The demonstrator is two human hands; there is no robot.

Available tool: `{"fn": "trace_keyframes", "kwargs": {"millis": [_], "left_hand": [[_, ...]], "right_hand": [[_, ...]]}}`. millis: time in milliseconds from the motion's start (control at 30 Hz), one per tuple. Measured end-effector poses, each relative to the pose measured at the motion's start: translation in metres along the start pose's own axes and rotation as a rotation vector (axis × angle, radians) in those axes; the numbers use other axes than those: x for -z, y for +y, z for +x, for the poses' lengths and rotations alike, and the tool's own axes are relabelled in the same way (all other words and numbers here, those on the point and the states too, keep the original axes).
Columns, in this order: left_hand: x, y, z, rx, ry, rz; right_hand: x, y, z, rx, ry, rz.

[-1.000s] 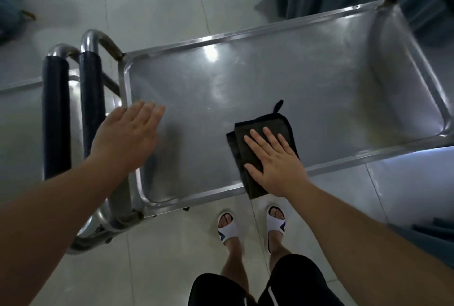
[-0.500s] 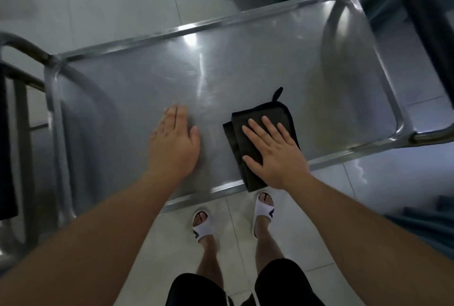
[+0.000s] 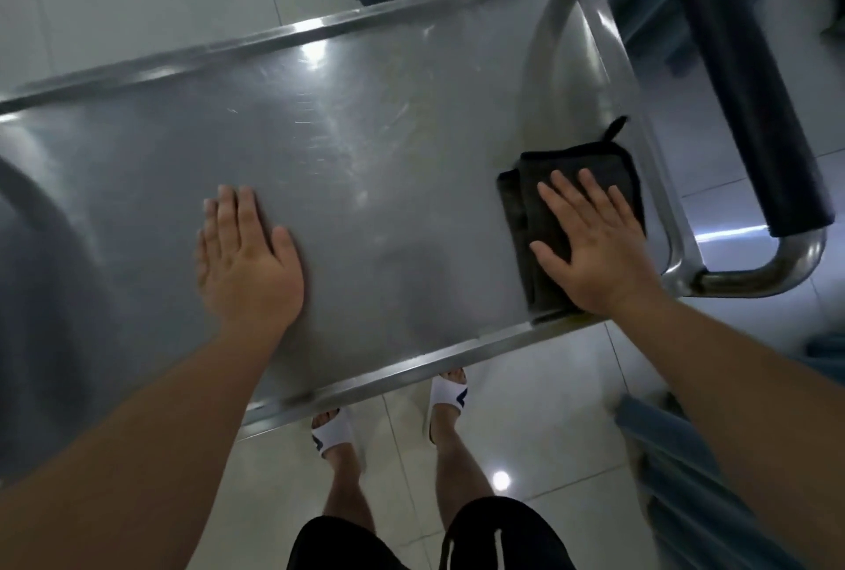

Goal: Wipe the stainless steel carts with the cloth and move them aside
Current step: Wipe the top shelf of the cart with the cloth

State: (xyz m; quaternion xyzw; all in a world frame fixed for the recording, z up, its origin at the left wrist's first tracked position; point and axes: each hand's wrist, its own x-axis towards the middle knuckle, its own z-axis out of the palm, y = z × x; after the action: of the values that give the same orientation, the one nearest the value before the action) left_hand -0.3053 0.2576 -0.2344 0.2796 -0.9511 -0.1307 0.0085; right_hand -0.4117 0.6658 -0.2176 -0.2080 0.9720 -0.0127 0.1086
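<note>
**Cloth at the right end of the cart, bare steel off to the left**

The cart [image 3: 366, 148] has a long flat steel top that runs left to right in front of the person. Its long side goes across the view, and a raised rim runs around it. The dark cloth [image 3: 580, 167] lies folded at the right end of the top, just beside the right rim and close to the near rim. A small loop sticks up from its far corner. Past the right rim is the handle [image 3: 750, 112], a bent steel pipe with a dark sleeve on it.

The right hand [image 3: 594, 244] lies flat on the cloth with its fingers straight and spread, pressing it down. It does not grip the cloth. The left hand [image 3: 247, 263] rests flat on the bare steel, well apart from the cloth, fingers straight and close together. It holds nothing.

Most of the top lies to the left of the cloth. So the next wipe likely has to go left, toward the left hand. The right hand is the nearer one to do it.
</note>
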Motion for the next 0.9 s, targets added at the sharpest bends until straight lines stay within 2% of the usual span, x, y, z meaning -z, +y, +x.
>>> {"fn": "trace_keyframes", "kwargs": {"millis": [200,333,400,567,667,800,900], "left_hand": [[-0.002,-0.002,0.0,-0.016,0.023,0.012],[0.001,-0.001,0.001,-0.014,0.01,0.009],[0.003,0.001,0.001,-0.007,0.009,0.011],[0.001,0.002,0.0,-0.007,-0.006,0.019],[-0.001,0.0,0.001,-0.006,-0.001,0.025],[-0.005,-0.001,0.001,0.007,0.028,0.013],[-0.007,-0.002,0.001,0.006,0.033,0.015]], "right_hand": [[0.014,0.037,0.008,-0.197,0.029,0.019],[0.009,0.0,0.013,-0.372,0.036,0.063],[0.005,-0.035,0.014,-0.39,0.06,0.098],[-0.014,-0.169,0.016,-0.095,0.09,0.118],[-0.015,-0.233,0.04,0.177,0.047,0.133],[-0.006,-0.245,0.09,0.572,-0.017,0.046],[-0.001,-0.224,0.112,0.623,-0.013,0.002]]}}
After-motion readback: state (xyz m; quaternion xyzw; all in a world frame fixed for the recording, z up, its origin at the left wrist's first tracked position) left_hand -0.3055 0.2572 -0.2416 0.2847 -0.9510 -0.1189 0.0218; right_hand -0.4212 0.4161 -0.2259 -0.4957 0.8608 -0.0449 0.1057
